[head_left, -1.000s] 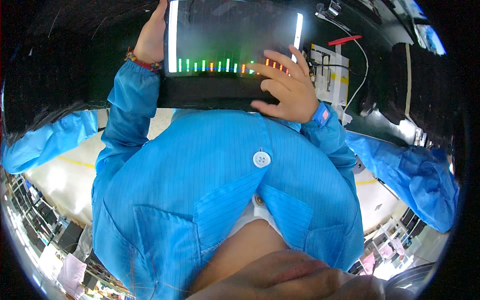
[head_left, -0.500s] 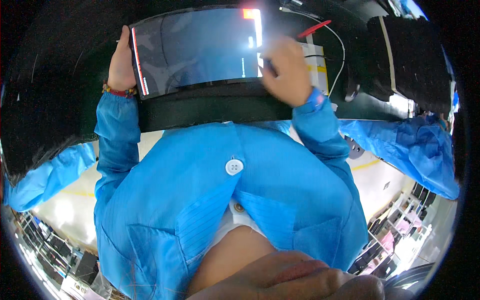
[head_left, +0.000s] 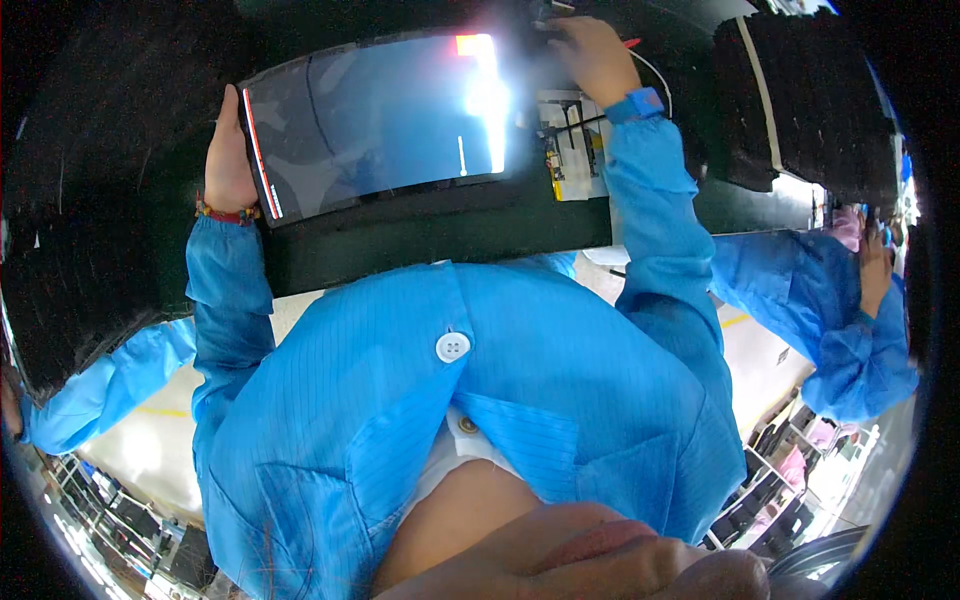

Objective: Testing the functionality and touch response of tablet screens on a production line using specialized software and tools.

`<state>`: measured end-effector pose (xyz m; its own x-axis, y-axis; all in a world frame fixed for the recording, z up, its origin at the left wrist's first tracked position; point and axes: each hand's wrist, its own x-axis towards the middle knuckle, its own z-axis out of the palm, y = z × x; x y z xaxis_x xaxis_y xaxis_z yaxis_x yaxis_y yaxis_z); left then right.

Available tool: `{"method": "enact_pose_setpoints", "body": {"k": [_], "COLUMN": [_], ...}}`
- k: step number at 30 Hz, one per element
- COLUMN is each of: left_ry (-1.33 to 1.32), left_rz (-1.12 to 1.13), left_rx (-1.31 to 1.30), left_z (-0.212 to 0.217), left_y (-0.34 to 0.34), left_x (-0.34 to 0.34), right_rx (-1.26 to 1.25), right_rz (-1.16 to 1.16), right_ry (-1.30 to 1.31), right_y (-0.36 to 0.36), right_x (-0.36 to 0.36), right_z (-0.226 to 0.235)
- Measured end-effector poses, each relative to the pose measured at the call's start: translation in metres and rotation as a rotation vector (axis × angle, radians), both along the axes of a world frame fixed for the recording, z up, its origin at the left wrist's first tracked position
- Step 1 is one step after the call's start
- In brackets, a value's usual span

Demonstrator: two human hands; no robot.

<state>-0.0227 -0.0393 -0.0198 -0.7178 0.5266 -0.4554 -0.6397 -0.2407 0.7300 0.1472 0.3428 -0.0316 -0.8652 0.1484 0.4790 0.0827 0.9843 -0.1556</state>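
A wide, flat display panel (head_left: 380,115) lies in front of me, lit with a white glare and a red patch along its right side. My left hand (head_left: 230,165) holds its left edge, thumb upright along the rim and the other fingers mostly hidden. Beyond the panel's far right corner is my right hand (head_left: 600,60), its fingers curled inward at a dark spot. Whatever they grip there cannot be made out. Under my right wrist, a circuit board assembly (head_left: 575,150) with a yellow strip and dark wires sits beside the panel.
A white cable (head_left: 662,82) curves right of my wrist, near a red-tipped object (head_left: 632,43). The dark work surface (head_left: 430,235) ends just before my body. Blue-sleeved co-workers sit on both sides; a co-worker's hand (head_left: 876,272) shows at far right.
My right hand has moved from the panel's right edge up and away to its far right, uncovering the circuit board. The panel appears slightly lower and further left, with my left hand still on it.
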Motion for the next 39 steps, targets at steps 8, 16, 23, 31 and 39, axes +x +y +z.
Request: {"method": "enact_pose_setpoints", "body": {"k": [8, 16, 23, 31, 39], "left_ry": [-0.068, -0.001, 0.046, 0.033, 0.069], "left_rz": [-0.274, 0.051, 0.056, 0.082, 0.023], "left_rx": [0.364, -0.063, -0.01, -0.046, 0.012], "left_z": [-0.004, 0.021, 0.002, 0.003, -0.001], "left_y": [-0.015, 0.007, -0.005, -0.005, -0.013], "left_x": [-0.003, 0.015, 0.006, 0.006, 0.001], "right_rx": [-0.002, -0.605, -0.552, -0.463, -0.527], "right_rz": [-0.022, 0.403, 0.465, 0.493, 0.474], "right_ry": [-0.13, -0.155, -0.184, -0.087, -0.133], "right_y": [-0.013, -0.046, -0.054, -0.051, -0.057], "right_x": [-0.005, 0.041, 0.041, 0.038, 0.039], "right_z": [0.0, 0.042, 0.037, 0.022, 0.029]}}
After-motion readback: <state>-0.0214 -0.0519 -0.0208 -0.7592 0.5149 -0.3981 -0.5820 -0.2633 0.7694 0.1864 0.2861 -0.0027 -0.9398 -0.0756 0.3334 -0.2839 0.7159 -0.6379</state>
